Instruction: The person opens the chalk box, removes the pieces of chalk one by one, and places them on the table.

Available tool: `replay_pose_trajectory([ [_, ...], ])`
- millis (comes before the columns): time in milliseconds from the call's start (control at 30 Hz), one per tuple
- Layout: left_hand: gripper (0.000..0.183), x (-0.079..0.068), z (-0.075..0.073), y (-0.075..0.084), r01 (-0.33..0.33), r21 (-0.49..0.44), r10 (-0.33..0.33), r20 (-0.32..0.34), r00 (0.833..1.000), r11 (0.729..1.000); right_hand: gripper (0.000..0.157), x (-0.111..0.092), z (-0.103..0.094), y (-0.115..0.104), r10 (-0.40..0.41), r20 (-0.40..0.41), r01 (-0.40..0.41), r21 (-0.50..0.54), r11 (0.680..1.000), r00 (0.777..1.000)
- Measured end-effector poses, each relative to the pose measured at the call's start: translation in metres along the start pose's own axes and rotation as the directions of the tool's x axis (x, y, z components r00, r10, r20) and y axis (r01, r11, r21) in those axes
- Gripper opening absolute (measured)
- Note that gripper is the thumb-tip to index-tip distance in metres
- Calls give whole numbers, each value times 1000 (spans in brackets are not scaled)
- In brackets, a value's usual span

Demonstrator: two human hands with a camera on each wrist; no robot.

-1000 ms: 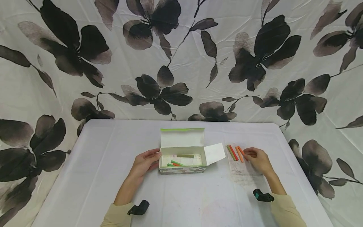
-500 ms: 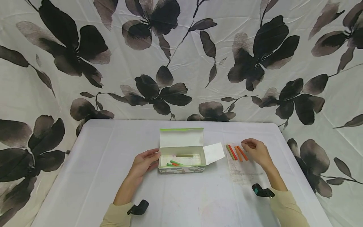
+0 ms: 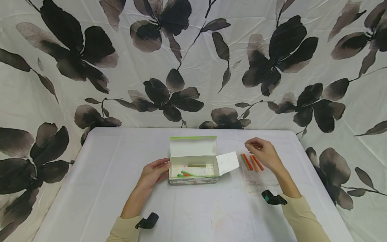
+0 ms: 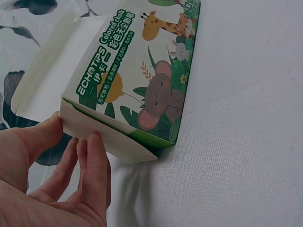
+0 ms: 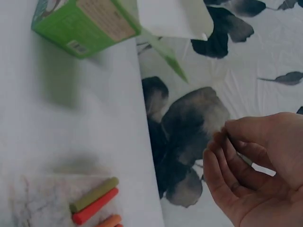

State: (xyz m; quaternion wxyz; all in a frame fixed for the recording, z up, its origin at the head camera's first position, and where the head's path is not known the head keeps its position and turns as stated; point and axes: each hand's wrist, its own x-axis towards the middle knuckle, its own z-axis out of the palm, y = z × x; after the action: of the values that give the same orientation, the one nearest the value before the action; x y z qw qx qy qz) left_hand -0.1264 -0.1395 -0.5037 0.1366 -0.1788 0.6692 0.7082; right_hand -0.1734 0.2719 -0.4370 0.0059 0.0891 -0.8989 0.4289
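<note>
An open-lidded colored chalk box (image 3: 193, 182) stands at the table's middle, with a few green and orange chalk sticks inside. My left hand (image 3: 153, 173) holds its left end; in the left wrist view the thumb and fingertips grip the cream side flap (image 4: 99, 130). To the right lie an olive chalk stick (image 5: 94, 195), a red chalk stick (image 5: 96, 206), an orange chalk stick (image 3: 254, 163) and an orange-red one beside it. My right hand (image 3: 263, 152) hovers behind these sticks, fingers loosely curled, thumb near the index finger, nothing visible between them.
Under the loose sticks is a sheet with reddish smudges (image 3: 255, 185). The box's right flap (image 3: 228, 163) sticks out toward them. A white cloth covers the table (image 3: 127, 144); a flower-patterned curtain (image 3: 193, 57) hangs behind.
My right hand has let go of the orange-red chalk stick and moved up, away and leftward. The left hand stays at the box.
</note>
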Motion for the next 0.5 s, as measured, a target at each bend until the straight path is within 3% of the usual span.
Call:
replay_pose_trajectory([
  [200,47,1,-1,-2,0,4,0,1,1000,1000,25,5,9,-14,-82,37,80,38,996,996],
  [500,49,2,-3,-4,-2,3,2,6,1000,1000,20,9,31,-35,-138,121,123,124,985,983],
])
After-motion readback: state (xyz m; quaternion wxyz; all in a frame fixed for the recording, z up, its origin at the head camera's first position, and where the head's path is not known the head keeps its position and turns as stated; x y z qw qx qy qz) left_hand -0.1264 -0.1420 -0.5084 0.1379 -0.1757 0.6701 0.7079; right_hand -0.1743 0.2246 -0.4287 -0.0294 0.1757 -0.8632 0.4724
